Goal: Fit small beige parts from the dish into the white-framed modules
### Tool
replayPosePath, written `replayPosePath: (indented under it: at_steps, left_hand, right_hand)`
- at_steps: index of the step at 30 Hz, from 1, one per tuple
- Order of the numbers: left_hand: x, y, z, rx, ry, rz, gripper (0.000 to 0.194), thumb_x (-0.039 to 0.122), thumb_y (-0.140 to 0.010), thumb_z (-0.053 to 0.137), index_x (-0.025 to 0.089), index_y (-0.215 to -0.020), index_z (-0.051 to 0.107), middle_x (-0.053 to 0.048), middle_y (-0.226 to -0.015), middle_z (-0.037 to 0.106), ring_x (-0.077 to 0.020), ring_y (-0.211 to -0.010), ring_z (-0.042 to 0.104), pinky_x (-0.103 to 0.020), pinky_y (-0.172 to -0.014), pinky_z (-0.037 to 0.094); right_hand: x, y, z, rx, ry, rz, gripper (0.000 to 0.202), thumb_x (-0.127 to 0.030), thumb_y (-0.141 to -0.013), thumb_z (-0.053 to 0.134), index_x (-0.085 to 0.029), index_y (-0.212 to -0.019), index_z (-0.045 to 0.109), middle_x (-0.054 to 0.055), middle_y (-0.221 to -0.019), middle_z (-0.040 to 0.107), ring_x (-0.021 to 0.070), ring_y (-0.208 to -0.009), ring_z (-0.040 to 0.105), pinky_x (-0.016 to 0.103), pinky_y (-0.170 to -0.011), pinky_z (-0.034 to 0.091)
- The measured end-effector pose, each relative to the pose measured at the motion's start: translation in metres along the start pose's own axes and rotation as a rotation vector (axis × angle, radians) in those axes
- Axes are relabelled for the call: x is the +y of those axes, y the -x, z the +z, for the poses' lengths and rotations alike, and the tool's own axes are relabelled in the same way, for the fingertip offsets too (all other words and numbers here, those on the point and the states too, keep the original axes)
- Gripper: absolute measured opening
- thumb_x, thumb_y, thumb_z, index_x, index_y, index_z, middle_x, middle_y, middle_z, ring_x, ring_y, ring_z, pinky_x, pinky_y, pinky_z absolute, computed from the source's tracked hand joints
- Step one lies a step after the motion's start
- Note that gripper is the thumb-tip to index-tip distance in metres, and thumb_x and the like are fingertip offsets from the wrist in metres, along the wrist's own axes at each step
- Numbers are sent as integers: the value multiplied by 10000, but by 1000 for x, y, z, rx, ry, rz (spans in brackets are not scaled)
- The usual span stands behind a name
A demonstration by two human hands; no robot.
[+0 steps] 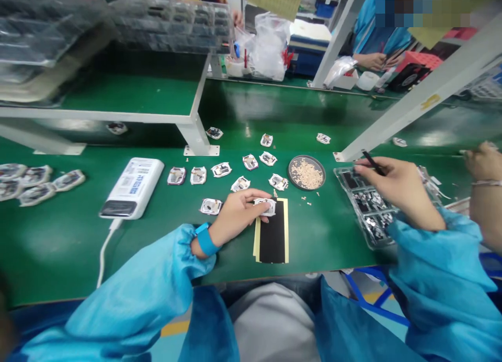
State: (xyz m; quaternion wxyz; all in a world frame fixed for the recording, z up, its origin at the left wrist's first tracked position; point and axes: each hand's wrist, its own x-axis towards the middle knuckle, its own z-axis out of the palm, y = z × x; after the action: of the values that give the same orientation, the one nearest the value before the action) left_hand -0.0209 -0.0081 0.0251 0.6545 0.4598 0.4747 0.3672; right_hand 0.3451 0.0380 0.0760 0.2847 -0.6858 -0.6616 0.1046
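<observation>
White device [132, 188], printed label [135, 178], lettering too blurred to read

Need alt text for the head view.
The left hand holds a small white casing at the far end of a yellow-edged black rectangular pad; the right hand holds a slim black object by a clear plastic compartment tray.

Casing [271, 211] white; stick [373, 162] black; backing [286, 231] yellow; table [321, 236] green.
</observation>
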Motion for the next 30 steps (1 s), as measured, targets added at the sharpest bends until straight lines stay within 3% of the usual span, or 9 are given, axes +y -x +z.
replayPosePath:
  at_steps: [5, 9, 14, 18, 24, 27, 30]
  left_hand:
    - [0, -2, 0, 80, 15, 12, 296, 417, -764, 820, 158, -853, 709, -19, -679, 696, -133, -524, 625, -216, -431, 453]
    - [-3, -6, -5, 103, 68, 24, 365, 497, -874, 691, 145, -957, 736, -39, -670, 684, -161, -557, 654, -212, -421, 367]
    - [-5, -5, -10, 65, 182, 119, 351, 403, -909, 655, 145, -1128, 746, -106, -955, 740, -212, -762, 698, -257, -569, 460]
    - [-5, -1, -11, 90, 90, 214, 334, 300, -890, 661, 184, -1193, 744, -72, -996, 726, -167, -734, 616, -287, -667, 484]
    - [-4, 7, -6, 10, 40, 310, 426, 237, -884, 659, 226, -1310, 678, -71, -1124, 725, -214, -939, 647, -314, -827, 509]
    - [-4, 8, -5, 27, -29, 317, 430, 239, -891, 662, 222, -1320, 667, -83, -1198, 702, -236, -1019, 652, -347, -930, 502]
    - [-5, 7, -5, 65, -173, 354, 462, 240, -884, 680, 229, -1345, 647, -83, -1190, 693, -205, -913, 639, -331, -857, 518]
  right_hand:
    - [-90, 24, 39, -180, -468, -326, 131, -364, -821, 802, -249, -878, 782, 58, -940, 741, 242, -894, 680, 397, -825, 544]
    - [-123, 30, 74, -358, -682, -350, 123, -337, -818, 809, -240, -890, 790, 43, -891, 746, 222, -853, 687, 364, -780, 555]
    - [-118, 37, 100, -496, -770, -85, 225, -414, -784, 821, -202, -844, 774, 30, -826, 754, 196, -761, 684, 325, -718, 542]
    - [-113, 44, 112, -613, -837, 15, 264, -445, -784, 813, -187, -776, 755, 27, -757, 731, 170, -721, 655, 299, -704, 513]
    - [-121, 52, 122, -612, -927, 181, 306, -474, -774, 808, -180, -750, 727, -20, -584, 578, 99, -519, 474, 241, -479, 342]
    - [-120, 52, 123, -619, -943, 219, 319, -485, -768, 807, -175, -782, 734, -37, -553, 517, 81, -475, 384, 237, -439, 271]
    - [-118, 51, 123, -641, -952, 232, 336, -497, -769, 799, -173, -752, 714, -50, -532, 473, 72, -459, 333, 235, -428, 237]
